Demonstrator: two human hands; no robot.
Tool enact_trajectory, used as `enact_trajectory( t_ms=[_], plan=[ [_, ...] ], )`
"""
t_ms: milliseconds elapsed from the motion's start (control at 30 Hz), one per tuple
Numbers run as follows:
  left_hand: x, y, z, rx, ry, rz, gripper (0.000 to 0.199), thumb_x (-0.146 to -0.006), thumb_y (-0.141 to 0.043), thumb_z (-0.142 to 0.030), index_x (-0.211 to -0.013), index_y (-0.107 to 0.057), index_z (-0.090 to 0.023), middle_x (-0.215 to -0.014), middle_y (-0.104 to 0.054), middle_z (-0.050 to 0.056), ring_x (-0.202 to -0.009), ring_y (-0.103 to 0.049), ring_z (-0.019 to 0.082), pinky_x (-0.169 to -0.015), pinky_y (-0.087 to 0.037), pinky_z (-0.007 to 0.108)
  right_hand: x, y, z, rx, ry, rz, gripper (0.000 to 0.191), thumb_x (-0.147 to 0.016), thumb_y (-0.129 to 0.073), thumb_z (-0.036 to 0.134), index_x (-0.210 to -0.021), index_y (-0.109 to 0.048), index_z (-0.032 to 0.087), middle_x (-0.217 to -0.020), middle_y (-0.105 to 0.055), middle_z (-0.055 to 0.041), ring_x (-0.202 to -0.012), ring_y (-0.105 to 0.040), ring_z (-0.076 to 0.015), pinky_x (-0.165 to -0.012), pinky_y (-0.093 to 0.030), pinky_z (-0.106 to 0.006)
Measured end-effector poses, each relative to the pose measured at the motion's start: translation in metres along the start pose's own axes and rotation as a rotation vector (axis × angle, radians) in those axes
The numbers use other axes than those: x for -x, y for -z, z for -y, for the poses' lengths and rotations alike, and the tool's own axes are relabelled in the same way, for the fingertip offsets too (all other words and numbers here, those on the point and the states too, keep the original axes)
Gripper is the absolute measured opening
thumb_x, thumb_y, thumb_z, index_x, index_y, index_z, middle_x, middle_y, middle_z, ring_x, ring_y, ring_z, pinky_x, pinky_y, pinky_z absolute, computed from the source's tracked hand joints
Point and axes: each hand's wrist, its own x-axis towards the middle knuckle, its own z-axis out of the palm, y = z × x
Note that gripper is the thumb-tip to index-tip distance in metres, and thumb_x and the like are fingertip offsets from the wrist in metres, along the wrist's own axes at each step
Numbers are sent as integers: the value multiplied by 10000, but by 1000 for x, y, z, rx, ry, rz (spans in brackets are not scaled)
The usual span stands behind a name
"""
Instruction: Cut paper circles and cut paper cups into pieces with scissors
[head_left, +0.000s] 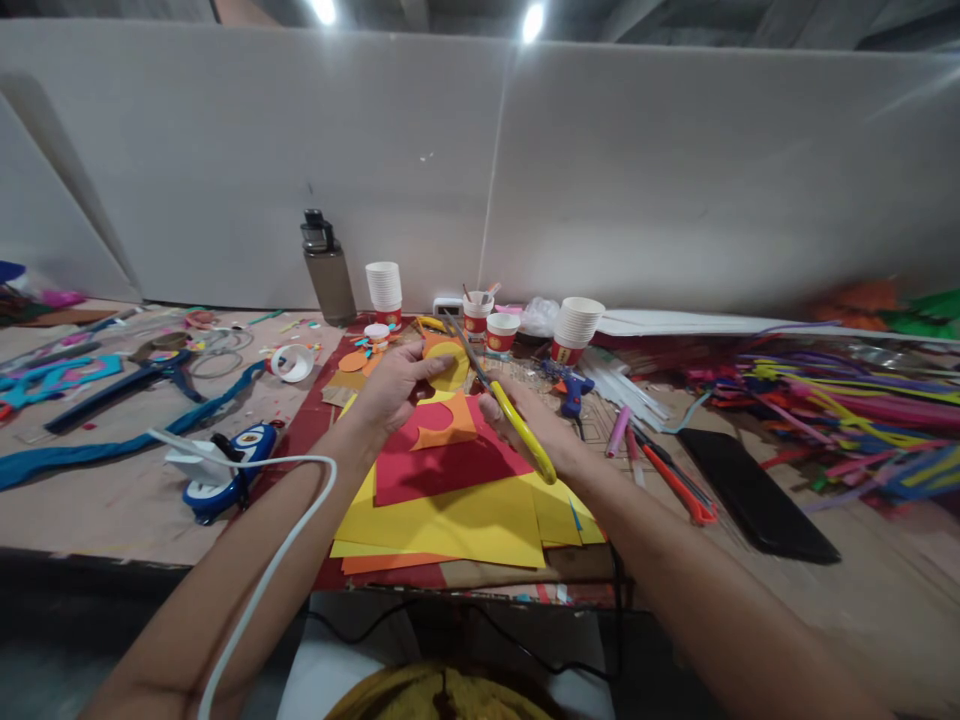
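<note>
Pinched between thumb and fingers of the left hand (391, 392): the yellow piece (450, 370), raised over the orange scrap (454, 430) and the red sheet (442, 475). Gripped in the right hand (537, 408): the scissors (534, 445), with blades pointing up and away, close beside the yellow piece. Blades parted or closed, touching paper or not: impossible to tell.

For a clean cut, pinch near the edge to be trimmed, lightly enough to avoid creases, firmly enough to prevent flutter. Hold the scissors fairly steady and turn the paper into the blades with the left hand, for a smooth curve. Cut deep in the blades with long, slow strokes, stopping short of the tips to avoid nicks. Tuck the left fingertips behind the cutting line. Stay well above the red sheet and the yellow sheets (442, 525), to avoid snagging either.
</note>
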Motion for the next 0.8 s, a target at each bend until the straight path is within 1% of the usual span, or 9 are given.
enact_trajectory(
  t_ms=[133, 267, 367, 500, 567, 667, 800],
  plan=[
    [0, 1, 0, -23, -17, 31, 309, -539, -824, -245, -766, -647, -132, -642, -610, -5, -497, -486, 53, -378, -203, 154, 0, 2, 3, 46, 9, 6, 377, -921, -398, 558, -935, -496, 195, -775, -504, 1, -666, -441, -128, -616, -367, -275],
    [0, 3, 0, -31, -19, 33, 303, -537, -825, -243, -750, -639, -134, -632, -599, -13, -507, -496, 55, -385, -215, 151, 0, 5, 4, 122, 20, -24, 368, -918, -400, 555, -886, -483, 198, -804, -519, -6, -715, -455, -145, -644, -360, -291],
    [0, 3, -1, -22, -15, 31, 315, -520, -833, -239, -743, -637, -135, -626, -599, -15, -509, -497, 56, -389, -214, 153, 0, 5, 3, 125, 1, -14, 381, -914, -398, 565, -904, -500, 198, -800, -525, -9, -715, -464, -148, -641, -369, -291],
    [0, 3, -1, -29, -20, 51, 303, -539, -826, -251, -751, -646, -131, -635, -608, -7, -502, -481, 49, -391, -199, 153, 0, 4, 4, 57, -3, 12, 429, -911, -392, 578, -1032, -520, 187, -800, -526, -18, -713, -471, -150, -653, -403, -301],
    [1, 3, -1, -33, -25, 58, 295, -554, -818, -257, -764, -655, -130, -642, -613, -2, -500, -475, 46, -392, -198, 152, 0, 4, 5, 28, 4, 22, 447, -908, -393, 583, -1067, -515, 184, -798, -523, -17, -713, -471, -151, -667, -415, -310],
    [1, 3, 0, -35, -28, 62, 294, -558, -815, -258, -776, -663, -131, -656, -622, 5, -505, -482, 50, -391, -199, 154, 0, 4, 6, 16, -9, 21, 442, -906, -397, 589, -1039, -515, 184, -800, -524, -19, -723, -476, -155, -676, -420, -315],
    [0, 4, 0, -32, -23, 51, 289, -546, -819, -244, -763, -664, -134, -648, -621, 1, -512, -499, 58, -394, -214, 157, 0, 4, 7, 44, 14, 0, 427, -908, -391, 590, -973, -521, 189, -844, -539, -33, -765, -487, -166, -685, -419, -315]
  ],
)
